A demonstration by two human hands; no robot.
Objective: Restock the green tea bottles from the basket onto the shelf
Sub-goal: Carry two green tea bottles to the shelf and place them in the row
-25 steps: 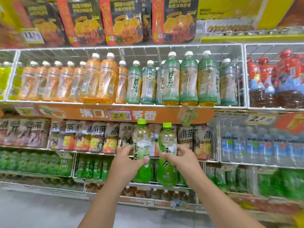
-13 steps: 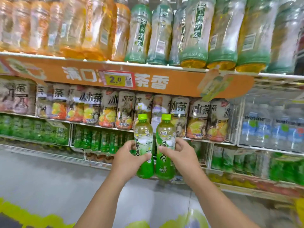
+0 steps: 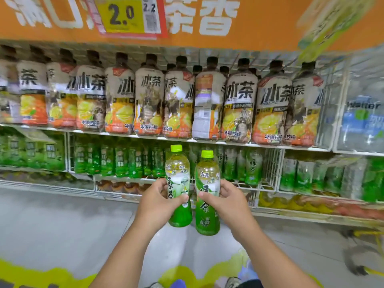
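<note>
Left hand (image 3: 154, 201) gripping green tea bottle (image 3: 179, 183), right hand (image 3: 225, 201) gripping second bottle (image 3: 207, 194), both nearing green tea shelf (image 3: 124, 179) at 12 o'clock; neither shelved, basket unseen

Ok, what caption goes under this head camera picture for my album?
Left hand and right hand each hold a green tea bottle before stocked shelves.

Blurred green shelf bottles (image 3: 121, 161).
</note>
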